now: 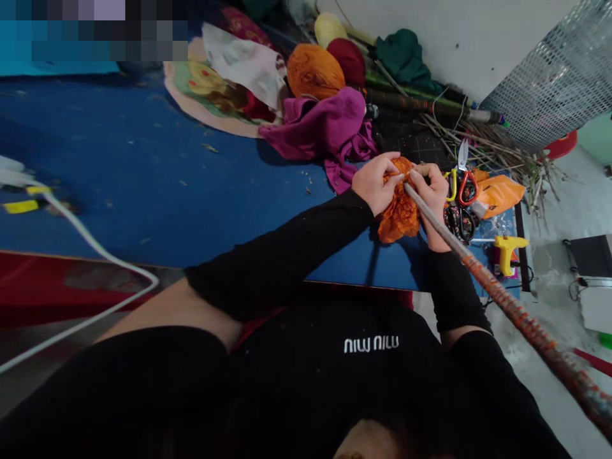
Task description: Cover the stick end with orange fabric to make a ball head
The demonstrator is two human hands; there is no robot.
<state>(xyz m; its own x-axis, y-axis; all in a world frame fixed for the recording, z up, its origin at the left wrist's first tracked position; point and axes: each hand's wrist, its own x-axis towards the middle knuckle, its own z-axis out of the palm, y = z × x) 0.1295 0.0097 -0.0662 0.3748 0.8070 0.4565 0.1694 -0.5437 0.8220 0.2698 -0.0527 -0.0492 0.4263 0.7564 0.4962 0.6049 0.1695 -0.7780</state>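
Observation:
Over the blue table, my left hand (377, 183) pinches the upper left part of a crumpled orange patterned cloth (400, 220). My right hand (431, 191) is closed at the cloth's right side, its thumb and forefinger by the tip of a long stick (497, 280). The stick slants from the cloth down to the lower right, grey near the tip and wound with orange farther along. Cloth and stick meet between my fingertips; whether they are joined I cannot tell. A purple cloth (329, 124) lies bunched just beyond my left hand.
Scissors with red and yellow handles (466, 182) and a yellow glue gun (509, 254) lie right of my hands. An orange wrapped ball (315, 70), a dark green cloth (406, 60) and thin twigs (488, 143) line the back. A white cable (100, 239) crosses the left edge.

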